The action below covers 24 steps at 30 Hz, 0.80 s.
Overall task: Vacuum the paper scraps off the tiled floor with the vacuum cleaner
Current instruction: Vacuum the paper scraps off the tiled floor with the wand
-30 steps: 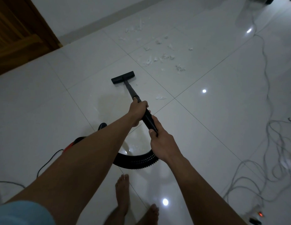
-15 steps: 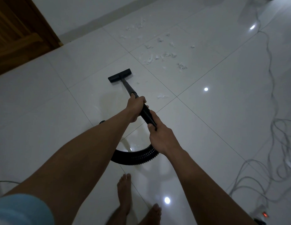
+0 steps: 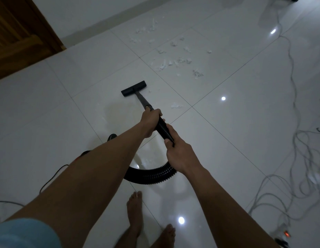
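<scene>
Black plastic on pale, glossy tile: the floor nozzle [image 3: 133,88] lies flat on the tiled floor [image 3: 245,126], and I place the rest by it. Its thin wand [image 3: 142,101] slants back from the nozzle toward the person, whose left hand [image 3: 150,120] is wrapped tight round the spot where the wand meets the ribbed hose [image 3: 152,174]. Just behind that, farther from the nozzle, the right hand [image 3: 179,154] grips the hose too, fingers curled under it and thumb laid along the ribs. From there the hose loops down and back behind the left forearm [image 3: 102,167]. The paper scraps [image 3: 173,61] lie beyond the nozzle and off to its right, scattered toward the wall and apart from it. One loose scrap [image 3: 176,105] sits nearer, just right of the wand. Back from the nozzle, the vacuum cleaner [image 3: 112,136] itself shows only as a dark bit beside that forearm, mostly hidden. Two bare feet [image 3: 135,210] stand farther back again. Far left of the nozzle is a wooden door [image 3: 18,38]. Far right, a tangle of grey cables [image 3: 302,158] runs to a power strip [image 3: 286,234] with a lit red switch.
</scene>
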{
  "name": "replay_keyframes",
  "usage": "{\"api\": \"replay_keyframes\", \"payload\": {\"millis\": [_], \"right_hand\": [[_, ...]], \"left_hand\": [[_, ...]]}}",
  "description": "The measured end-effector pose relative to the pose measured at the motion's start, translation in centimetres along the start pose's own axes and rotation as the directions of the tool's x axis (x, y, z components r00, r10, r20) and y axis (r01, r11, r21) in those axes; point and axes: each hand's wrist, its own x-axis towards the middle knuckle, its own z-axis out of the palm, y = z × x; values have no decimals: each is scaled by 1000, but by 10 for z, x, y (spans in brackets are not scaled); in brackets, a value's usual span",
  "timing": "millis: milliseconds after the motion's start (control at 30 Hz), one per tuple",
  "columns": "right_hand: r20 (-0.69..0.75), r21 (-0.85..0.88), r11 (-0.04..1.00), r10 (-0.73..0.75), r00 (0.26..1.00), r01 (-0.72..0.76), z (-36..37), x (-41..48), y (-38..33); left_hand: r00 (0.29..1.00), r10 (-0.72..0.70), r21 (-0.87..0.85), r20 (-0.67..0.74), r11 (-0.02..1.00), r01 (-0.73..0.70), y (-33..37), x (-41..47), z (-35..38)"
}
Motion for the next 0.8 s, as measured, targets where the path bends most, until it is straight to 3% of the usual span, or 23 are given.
{"api": "replay_keyframes", "payload": {"millis": [800], "right_hand": [[-88,59,996,69,994,-64,1,-85,31]], "left_hand": [[997,-38,73,63,997,34,-44,-65,26]]}}
